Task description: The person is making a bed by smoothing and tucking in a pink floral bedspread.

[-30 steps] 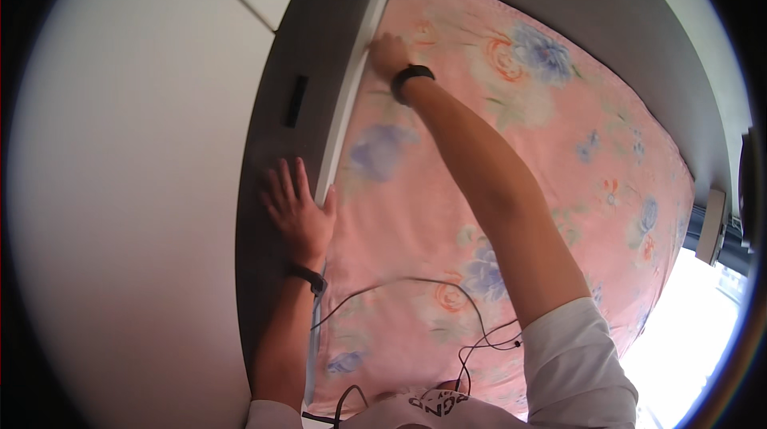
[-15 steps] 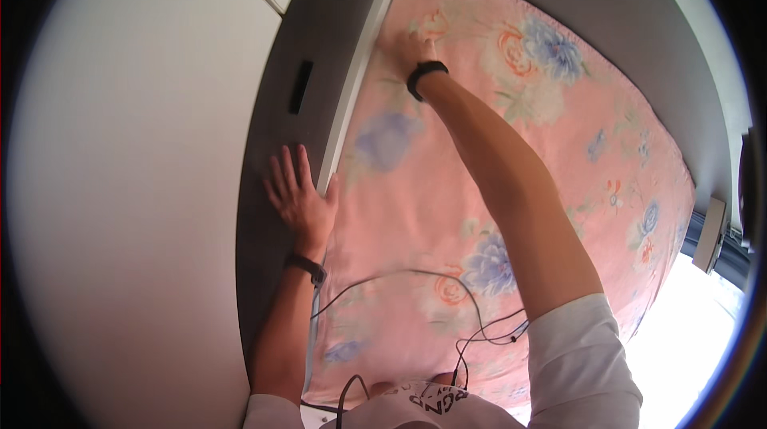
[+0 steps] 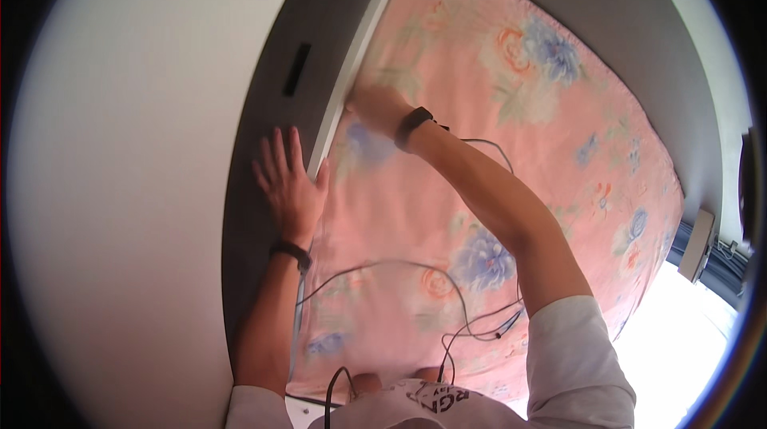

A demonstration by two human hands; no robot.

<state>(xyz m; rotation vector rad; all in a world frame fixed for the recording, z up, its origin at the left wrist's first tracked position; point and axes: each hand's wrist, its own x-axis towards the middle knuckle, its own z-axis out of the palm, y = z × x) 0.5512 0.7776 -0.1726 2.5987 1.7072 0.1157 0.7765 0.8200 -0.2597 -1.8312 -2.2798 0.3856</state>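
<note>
**Two hands at the edge of a flowered bed sheet**

A pink cotton bed sheet printed with blue and orange flowers [image 3: 511,189] lies spread over a mattress and fills the middle of the view, running from the person's body at the bottom up to the far end of the bed. Along its left edge runs a grey padded headboard [image 3: 264,133] with a pale, narrow ledge [image 3: 351,69] where it meets the mattress; a small dark slot [image 3: 296,69] sits in the grey face. Beyond the headboard is a plain white wall [image 3: 120,189].

The left hand [image 3: 289,185] lies flat and open on the grey headboard, fingers spread and pointing away from the body, thumb side touching the pale ledge just beside the sheet's edge. It grips nothing. A dark band [image 3: 292,253] circles that wrist.

The right hand [image 3: 374,105] reaches further up and rests on the sheet right where the fabric meets the pale ledge. It is blurred, so whether its fingers pinch the cloth or only press on it cannot be told. A black wristwatch [image 3: 413,125] sits on that wrist, and the forearm crosses the sheet diagonally.

Thin black cables [image 3: 447,277] loop over the lower part of the sheet near the person's white shirt [image 3: 575,365]. A bright window [image 3: 695,333] shows at lower right.
</note>
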